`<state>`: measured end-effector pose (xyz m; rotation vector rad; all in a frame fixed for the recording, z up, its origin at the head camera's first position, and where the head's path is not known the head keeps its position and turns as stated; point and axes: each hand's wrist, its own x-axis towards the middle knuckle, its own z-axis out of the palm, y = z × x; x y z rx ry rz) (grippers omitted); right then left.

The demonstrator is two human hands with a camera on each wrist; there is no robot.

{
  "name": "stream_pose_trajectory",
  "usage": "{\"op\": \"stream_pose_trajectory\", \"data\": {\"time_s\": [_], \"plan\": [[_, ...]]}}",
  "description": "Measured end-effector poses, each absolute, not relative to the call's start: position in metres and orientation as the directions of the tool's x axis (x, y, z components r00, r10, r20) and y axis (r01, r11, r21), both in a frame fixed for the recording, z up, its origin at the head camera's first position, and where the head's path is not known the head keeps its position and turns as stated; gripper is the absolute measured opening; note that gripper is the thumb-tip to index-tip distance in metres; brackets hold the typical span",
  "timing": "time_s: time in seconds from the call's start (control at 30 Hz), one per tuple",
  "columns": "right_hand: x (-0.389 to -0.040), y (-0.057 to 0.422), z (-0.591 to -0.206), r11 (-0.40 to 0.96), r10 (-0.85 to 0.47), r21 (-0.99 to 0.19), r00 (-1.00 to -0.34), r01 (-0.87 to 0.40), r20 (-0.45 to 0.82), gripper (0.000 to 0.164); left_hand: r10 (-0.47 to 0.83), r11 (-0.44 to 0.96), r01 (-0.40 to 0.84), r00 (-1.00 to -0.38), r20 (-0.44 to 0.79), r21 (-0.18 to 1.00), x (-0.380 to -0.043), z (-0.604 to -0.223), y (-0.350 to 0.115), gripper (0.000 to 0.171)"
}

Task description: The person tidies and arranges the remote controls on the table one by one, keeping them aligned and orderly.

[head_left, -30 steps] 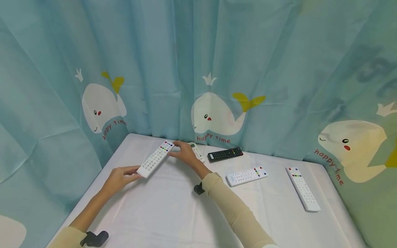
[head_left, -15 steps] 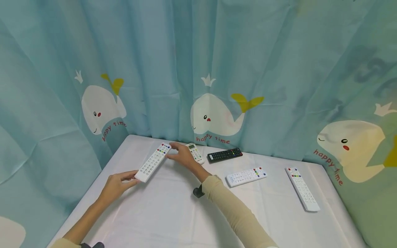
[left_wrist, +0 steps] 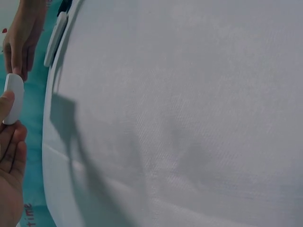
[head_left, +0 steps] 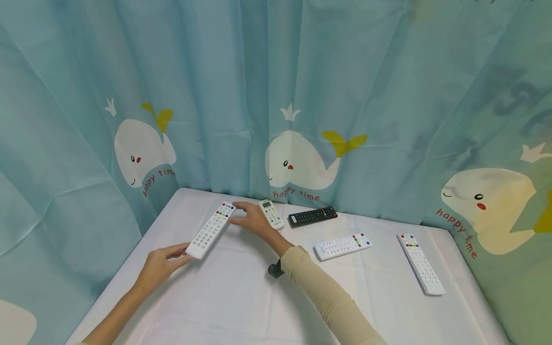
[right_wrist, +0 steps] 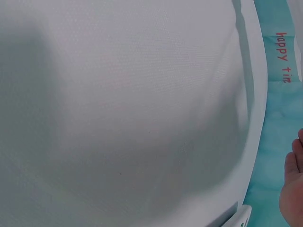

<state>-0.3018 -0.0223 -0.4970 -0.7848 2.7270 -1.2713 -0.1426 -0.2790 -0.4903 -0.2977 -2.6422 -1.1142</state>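
Observation:
A white remote control [head_left: 210, 232] with colored buttons at its far end is held slanting over the left part of the table. My left hand [head_left: 157, 270] pinches its near end between thumb and fingers. At the far end, my right hand [head_left: 254, 221] holds the corner and side with index finger and thumb. The left wrist view shows the remote control edge-on, with the left thumb on one face and fingers under it. Only part of my right hand [right_wrist: 292, 198] enters the right wrist view, where the held remote control is out of frame.
On the white table [head_left: 224, 297] lie an air conditioner remote [head_left: 271, 215] just behind the right hand, a black remote [head_left: 312, 216], a white remote [head_left: 342, 246] and another white remote [head_left: 420, 263] at the right. A blue whale-print curtain [head_left: 233, 96] hangs along the table's edges.
Both hands have shifted slightly nearer and to the left with the white remote control, uncovering more of the air conditioner remote. The other remotes stay put.

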Motion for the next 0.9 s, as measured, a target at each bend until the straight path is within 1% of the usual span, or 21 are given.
{"op": "stream_pose_trajectory", "data": {"time_s": [0.3,0.4,0.6,0.9], "plan": [[-0.295,-0.024,-0.495,0.493,-0.503,-0.763,-0.852,-0.418,0.142,0.057,0.065,0.676,0.254,-0.955,0.288,0.692,-0.126,-0.493,-0.271,0.040],[-0.294,-0.026,-0.495,0.481,-0.520,-0.768,-0.843,-0.423,0.139,0.056,0.046,0.681,0.222,-0.964,0.262,0.698,-0.121,-0.492,-0.269,0.041],[-0.291,-0.029,-0.499,0.480,-0.543,-0.753,-0.826,-0.451,0.149,0.055,0.011,0.693,0.148,-0.981,0.195,0.705,-0.112,-0.491,-0.267,0.042],[-0.285,-0.035,-0.505,0.490,-0.580,-0.728,-0.803,-0.480,0.138,0.056,-0.020,0.724,0.110,-0.983,0.180,0.681,-0.100,-0.494,-0.267,0.042]]}}
